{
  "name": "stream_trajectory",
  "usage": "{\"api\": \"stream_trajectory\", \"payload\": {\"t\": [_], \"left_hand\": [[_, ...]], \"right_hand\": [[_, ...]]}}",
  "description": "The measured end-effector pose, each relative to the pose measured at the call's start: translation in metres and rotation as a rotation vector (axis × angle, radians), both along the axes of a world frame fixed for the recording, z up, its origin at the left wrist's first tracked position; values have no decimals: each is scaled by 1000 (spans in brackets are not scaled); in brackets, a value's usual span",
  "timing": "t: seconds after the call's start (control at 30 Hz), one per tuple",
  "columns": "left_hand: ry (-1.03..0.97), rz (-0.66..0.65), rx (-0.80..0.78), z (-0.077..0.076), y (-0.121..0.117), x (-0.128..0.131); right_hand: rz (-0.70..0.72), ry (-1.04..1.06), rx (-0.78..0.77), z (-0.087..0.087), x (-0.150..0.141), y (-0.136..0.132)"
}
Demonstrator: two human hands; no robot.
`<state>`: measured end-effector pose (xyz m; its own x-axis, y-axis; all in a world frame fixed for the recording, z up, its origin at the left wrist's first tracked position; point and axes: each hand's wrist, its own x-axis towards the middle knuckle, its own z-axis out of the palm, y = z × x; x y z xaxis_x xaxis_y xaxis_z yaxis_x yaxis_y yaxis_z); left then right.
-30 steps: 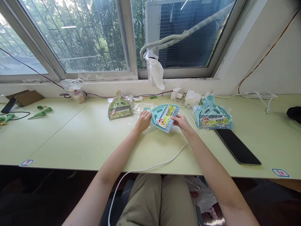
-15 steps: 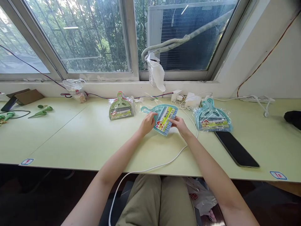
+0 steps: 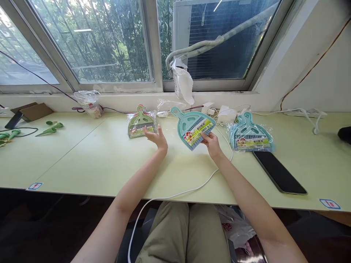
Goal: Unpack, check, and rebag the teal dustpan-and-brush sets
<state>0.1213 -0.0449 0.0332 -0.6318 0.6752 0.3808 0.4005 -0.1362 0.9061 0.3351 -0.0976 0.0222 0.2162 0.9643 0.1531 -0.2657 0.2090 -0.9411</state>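
Observation:
Raised over the table, a small teal dustpan with a brush and a printed label [image 3: 189, 120] is tilted, its handle up to the left. My right hand [image 3: 211, 144] pinches its lower right edge. My left hand [image 3: 157, 137] is off the dustpan, fingers spread, beside a stack of green dustpan-and-brush sets [image 3: 140, 126] in clear plastic; whether it touches the stack I cannot tell. To the right of my right hand lies a stack of teal dustpan sets [image 3: 249, 133], also in clear plastic.
A black phone [image 3: 279, 173] lies below the teal stack. A white cable [image 3: 189, 190] runs across the table [image 3: 90, 168] and over its front edge. Along the window wall are a bag [image 3: 91, 106], a cardboard box [image 3: 35, 111] and white adapters [image 3: 226, 114]. Green pieces [image 3: 52, 128] lie left.
My left hand has let go of the dustpan and moved left with its fingers opening. The dustpan has been lifted a little, still in my right hand.

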Motion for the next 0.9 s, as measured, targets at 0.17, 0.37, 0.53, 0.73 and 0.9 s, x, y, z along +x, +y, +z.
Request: {"api": "stream_trajectory", "payload": {"t": [0.17,0.37,0.53,0.73,0.9], "left_hand": [[-790,-337,-12,-2,16,-4],[-975,-595,137,0,20,-8],[-959,-933,-97,-7,21,-13],[-957,-1042,-118,-12,26,-14],[-952,-1009,-16,-10,29,-23]], "right_hand": [[23,-24,-12,-2,0,1],[-32,-121,4,0,-1,2],[-9,-147,-11,1,-1,0],[16,-173,-43,3,-2,-2],[-108,-160,-29,2,0,0]]}}
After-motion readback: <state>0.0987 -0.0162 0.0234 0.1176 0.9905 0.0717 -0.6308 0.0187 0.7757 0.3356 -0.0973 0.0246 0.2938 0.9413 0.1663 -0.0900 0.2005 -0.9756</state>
